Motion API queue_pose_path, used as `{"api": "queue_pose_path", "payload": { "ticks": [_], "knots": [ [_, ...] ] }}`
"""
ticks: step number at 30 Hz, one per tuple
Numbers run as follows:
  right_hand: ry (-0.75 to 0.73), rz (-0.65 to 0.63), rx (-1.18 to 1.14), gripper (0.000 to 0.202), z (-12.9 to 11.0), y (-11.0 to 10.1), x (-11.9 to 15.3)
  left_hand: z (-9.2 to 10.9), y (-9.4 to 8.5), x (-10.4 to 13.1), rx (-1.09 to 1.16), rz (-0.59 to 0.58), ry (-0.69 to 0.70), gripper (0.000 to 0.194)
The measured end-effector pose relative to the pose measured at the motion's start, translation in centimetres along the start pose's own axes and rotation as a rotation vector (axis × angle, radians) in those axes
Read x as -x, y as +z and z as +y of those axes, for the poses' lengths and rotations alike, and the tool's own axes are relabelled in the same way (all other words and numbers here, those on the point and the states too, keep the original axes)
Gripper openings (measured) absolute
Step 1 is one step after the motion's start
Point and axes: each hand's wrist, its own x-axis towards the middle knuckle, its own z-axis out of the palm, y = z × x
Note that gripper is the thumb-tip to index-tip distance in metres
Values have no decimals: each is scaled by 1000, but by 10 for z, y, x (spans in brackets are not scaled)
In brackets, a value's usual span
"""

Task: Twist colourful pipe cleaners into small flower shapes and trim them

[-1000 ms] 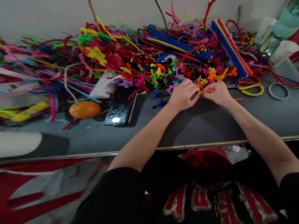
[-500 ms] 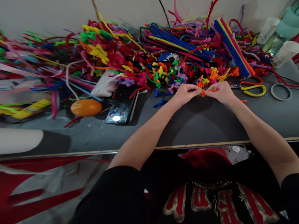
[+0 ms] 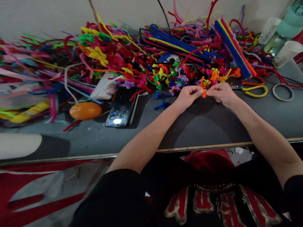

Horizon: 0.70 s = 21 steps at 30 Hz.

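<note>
Pinching a little orange piece (image 3: 204, 93) just right of centre in the frame, the left hand (image 3: 188, 97) is holding one side and the right hand (image 3: 223, 94) is seemingly gripping the other, probably keeping something that tiny from slipping (scissors (image 3: 246, 89) are lying on the right, handily near). It's looking fuzzy, bright and lumpy, partly hiding between them.
</note>
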Motion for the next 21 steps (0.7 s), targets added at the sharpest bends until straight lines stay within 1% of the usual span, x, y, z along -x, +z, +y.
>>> {"api": "queue_pose_path", "payload": {
  "ticks": [5,10,14,17,21],
  "knots": [
    [6,16,24,34,-3,3,4,2,-1,0,14,-2,21,51],
    [-16,21,78,35,-2,5,6,1,-2,1,-13,-10,23,49],
    [-80,90,139,34,1,5,3,-5,-2,0,-62,21,72,45],
    [-134,154,218,31,2,3,0,-8,-3,-1,-125,72,130,41],
    [-168,186,362,20,5,0,-1,-7,-6,-1,-309,83,153,31]
  ]
}}
